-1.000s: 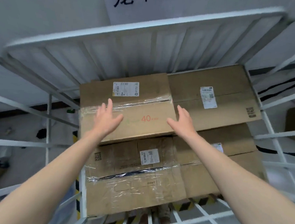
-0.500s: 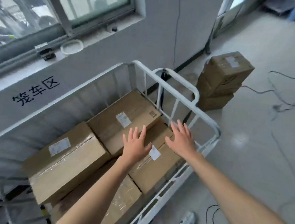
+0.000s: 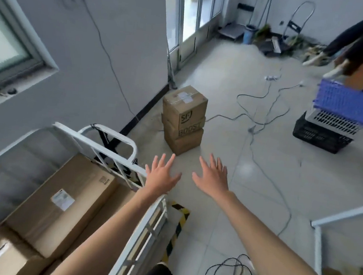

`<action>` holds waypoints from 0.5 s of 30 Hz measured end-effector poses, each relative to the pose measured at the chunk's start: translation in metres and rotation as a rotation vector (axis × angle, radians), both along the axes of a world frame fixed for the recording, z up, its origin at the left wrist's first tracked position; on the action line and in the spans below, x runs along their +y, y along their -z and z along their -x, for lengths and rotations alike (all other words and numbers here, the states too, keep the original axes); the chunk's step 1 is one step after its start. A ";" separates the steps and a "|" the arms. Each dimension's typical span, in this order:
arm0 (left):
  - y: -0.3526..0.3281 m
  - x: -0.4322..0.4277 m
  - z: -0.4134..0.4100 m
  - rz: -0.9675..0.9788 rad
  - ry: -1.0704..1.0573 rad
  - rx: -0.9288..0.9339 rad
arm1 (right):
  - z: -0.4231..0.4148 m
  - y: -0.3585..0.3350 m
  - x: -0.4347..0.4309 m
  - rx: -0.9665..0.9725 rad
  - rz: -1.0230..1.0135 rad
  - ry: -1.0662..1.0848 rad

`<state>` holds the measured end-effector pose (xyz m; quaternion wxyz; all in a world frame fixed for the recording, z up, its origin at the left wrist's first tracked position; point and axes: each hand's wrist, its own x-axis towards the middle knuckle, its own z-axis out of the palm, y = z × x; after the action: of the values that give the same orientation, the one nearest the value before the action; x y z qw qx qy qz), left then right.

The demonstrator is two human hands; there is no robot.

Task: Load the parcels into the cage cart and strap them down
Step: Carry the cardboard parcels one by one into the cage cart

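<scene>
Both arms reach forward, the left hand (image 3: 161,174) and the right hand (image 3: 213,176) spread flat with straight fingers and holding nothing, the left one over the corner rail of the white cage cart (image 3: 101,146). Large labelled cardboard boxes (image 3: 62,204) lie inside the cart at lower left, and a stack of three boxes (image 3: 184,120) stands on the floor (image 3: 280,188) near the wall, ahead of the hands and apart from them. Loose cables (image 3: 265,113) trail across the tiles, a blue crate (image 3: 348,105) lies tilted on other crates at right, and yellow-black tape (image 3: 178,224) marks the floor beside the cart.
</scene>
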<state>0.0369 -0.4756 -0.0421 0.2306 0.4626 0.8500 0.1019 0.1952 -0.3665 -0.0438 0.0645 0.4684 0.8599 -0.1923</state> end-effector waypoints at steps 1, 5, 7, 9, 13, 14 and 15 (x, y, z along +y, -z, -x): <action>0.001 0.018 0.002 -0.005 -0.003 -0.009 | 0.001 0.002 0.015 0.007 0.007 0.009; 0.015 0.087 0.018 -0.045 -0.070 -0.088 | 0.021 0.016 0.077 0.000 0.018 -0.016; 0.027 0.128 0.031 -0.053 -0.094 -0.122 | 0.039 0.022 0.115 0.011 0.024 -0.035; 0.041 0.172 0.048 -0.059 -0.125 -0.156 | 0.062 0.029 0.160 0.026 0.016 -0.046; 0.061 0.258 0.089 -0.026 -0.211 -0.222 | 0.110 0.036 0.244 0.032 0.059 -0.020; 0.064 0.278 0.099 -0.026 -0.224 -0.233 | 0.120 0.038 0.262 0.032 0.070 -0.021; 0.066 0.299 0.109 -0.026 -0.232 -0.241 | 0.129 0.040 0.280 0.022 0.073 -0.033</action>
<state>-0.0725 -0.1769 -0.1085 0.3114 0.3488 0.8625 0.1935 0.0663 -0.0863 -0.0839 0.0752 0.4492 0.8607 -0.2275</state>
